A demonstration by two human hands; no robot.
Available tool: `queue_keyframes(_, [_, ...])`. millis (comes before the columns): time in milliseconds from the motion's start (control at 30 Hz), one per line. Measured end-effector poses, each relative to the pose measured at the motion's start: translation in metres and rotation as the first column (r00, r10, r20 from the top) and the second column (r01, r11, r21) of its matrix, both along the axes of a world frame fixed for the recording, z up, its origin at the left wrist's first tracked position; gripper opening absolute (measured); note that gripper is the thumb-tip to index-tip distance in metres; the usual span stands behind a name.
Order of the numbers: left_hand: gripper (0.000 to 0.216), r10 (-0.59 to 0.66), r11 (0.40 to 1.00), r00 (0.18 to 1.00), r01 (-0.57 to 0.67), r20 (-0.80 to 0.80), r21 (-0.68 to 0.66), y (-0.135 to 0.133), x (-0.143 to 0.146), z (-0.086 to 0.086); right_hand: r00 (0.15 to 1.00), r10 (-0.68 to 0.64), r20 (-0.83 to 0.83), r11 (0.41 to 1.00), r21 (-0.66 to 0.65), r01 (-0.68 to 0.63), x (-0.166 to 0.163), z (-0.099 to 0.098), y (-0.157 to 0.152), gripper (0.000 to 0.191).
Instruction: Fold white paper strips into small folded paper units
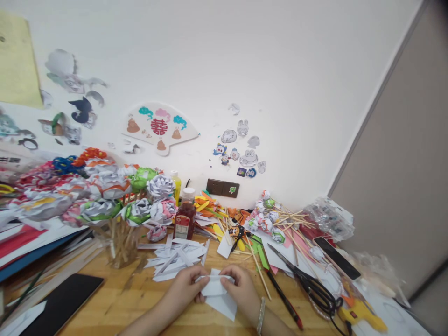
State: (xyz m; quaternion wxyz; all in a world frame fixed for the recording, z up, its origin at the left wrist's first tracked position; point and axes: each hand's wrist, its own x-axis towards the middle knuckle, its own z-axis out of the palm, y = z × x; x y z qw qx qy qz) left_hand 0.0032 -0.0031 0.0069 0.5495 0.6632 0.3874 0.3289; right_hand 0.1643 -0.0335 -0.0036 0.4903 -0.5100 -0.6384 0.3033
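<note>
Between my two hands is a small piece of white paper (214,288), its top edge pinched at both corners. My left hand (191,284) grips the left corner between thumb and fingers. The right corner is pinched by my right hand (238,282), which has a bracelet at its wrist. More white paper (224,305) lies below, partly under the held piece; I cannot tell if it is the same sheet. Just beyond my hands is a pile of white paper strips (175,256).
Paper flowers on sticks stand in a clear container (121,247) at left, beside a red bottle (185,217). Black scissors (315,289), a pen (285,298), a phone (338,256) and a yellow glue gun (362,315) lie right. A black tablet-like slab (65,303) lies front left.
</note>
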Motion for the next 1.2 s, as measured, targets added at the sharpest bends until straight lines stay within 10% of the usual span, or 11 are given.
queue_keyframes(1200, [0.037,-0.022,1.000,1.000,0.022,-0.008,-0.020,-0.0024,-0.0027,0.0034,0.993,-0.063,0.098,0.997,0.059,0.057,0.0018,-0.0049,0.0019,0.021])
